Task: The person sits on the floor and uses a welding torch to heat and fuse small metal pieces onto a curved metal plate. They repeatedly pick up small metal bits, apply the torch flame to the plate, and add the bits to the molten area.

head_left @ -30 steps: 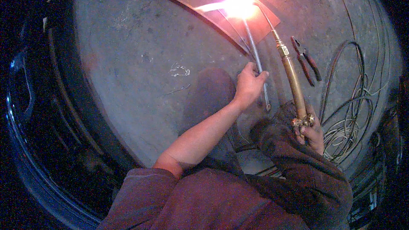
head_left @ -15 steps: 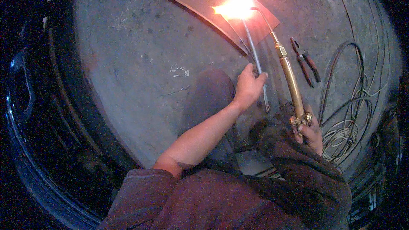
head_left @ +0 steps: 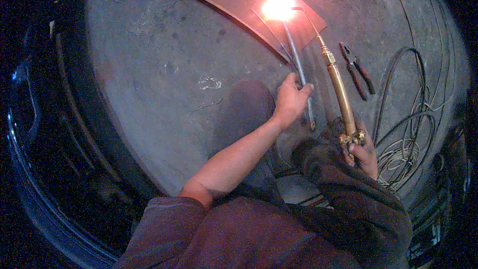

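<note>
My left hand point(head_left: 291, 98) is closed around a grey metal rod point(head_left: 294, 47) with a small ring at its near end. A thin wire point(head_left: 269, 31) runs out from the same hand, its tip left of the glare. My right hand point(head_left: 367, 155) grips a brass gas torch point(head_left: 340, 89) low down, by its valve knobs. The torch's bent tip points left into a bright glow point(head_left: 279, 6) at the rod's far end. That glare hides the rod's end and the flame. Beneath lies a curved rust-brown metal sheet point(head_left: 234, 1).
Red-handled pliers point(head_left: 359, 72) lie on the concrete floor point(head_left: 149, 60) right of the torch. Looped hoses and a coil of pale wire point(head_left: 398, 163) are at the right. Thin wire scraps point(head_left: 210, 82) lie left of my knee. A dark rounded rim point(head_left: 35, 209) curves along the left.
The glow has become smaller and rounder, and its flare at the left is gone. The wire's tip now shows clear of it. Both hands stay nearly in place.
</note>
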The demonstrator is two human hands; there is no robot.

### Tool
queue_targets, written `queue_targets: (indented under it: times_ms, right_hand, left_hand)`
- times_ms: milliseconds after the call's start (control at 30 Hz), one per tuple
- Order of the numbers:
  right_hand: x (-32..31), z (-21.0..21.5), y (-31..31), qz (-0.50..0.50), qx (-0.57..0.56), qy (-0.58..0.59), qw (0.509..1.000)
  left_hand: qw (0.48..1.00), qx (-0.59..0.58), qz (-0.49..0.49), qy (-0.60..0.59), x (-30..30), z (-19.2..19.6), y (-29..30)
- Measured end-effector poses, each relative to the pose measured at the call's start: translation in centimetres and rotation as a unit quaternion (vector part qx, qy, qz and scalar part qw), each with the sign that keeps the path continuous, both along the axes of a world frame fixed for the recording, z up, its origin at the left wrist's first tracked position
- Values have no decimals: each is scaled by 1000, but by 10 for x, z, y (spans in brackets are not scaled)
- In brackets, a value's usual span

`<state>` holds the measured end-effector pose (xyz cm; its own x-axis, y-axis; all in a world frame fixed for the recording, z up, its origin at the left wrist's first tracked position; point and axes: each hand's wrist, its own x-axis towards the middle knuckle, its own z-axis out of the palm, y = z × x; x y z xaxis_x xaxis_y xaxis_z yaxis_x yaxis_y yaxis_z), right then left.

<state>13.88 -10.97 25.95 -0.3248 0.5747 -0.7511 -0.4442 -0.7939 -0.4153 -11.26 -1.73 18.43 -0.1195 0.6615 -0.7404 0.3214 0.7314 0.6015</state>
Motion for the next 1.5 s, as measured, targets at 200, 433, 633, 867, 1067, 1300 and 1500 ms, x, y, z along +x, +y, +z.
queue_targets:
  times_ms: [200, 433, 633, 867, 1067, 1300, 1500]
  right_hand:
    - [1, -2, 3, 20, 1, 11, 1000]
    - [-2, 5, 7, 14, -3, 0, 1000]
    - [-1, 4, 7, 7, -7, 17, 1000]
    - [-6, 9, 9, -12, -9, 11, 1000]
    - [-2, 8, 6, -12, -16, -2, 1000]
    - [-6, 9, 9, -13, -15, 10, 1000]
    - [-9, 11, 11, -32, -13, 27, 999]
  left_hand:
    - [1000, 11, 4, 1, -1, 3, 1]
    - [1000, 8, 3, 0, 0, 4, 2]
    - [1000, 15, 8, 2, 0, -2, 0]
    - [1000, -9, 11, -4, -1, 2, 2]
    - [1000, -8, 17, -14, 3, 5, 3]
    - [1000, 1, 15, -14, -2, 0, 0]
    - [1000, -14, 13, -7, 1, 5, 3]
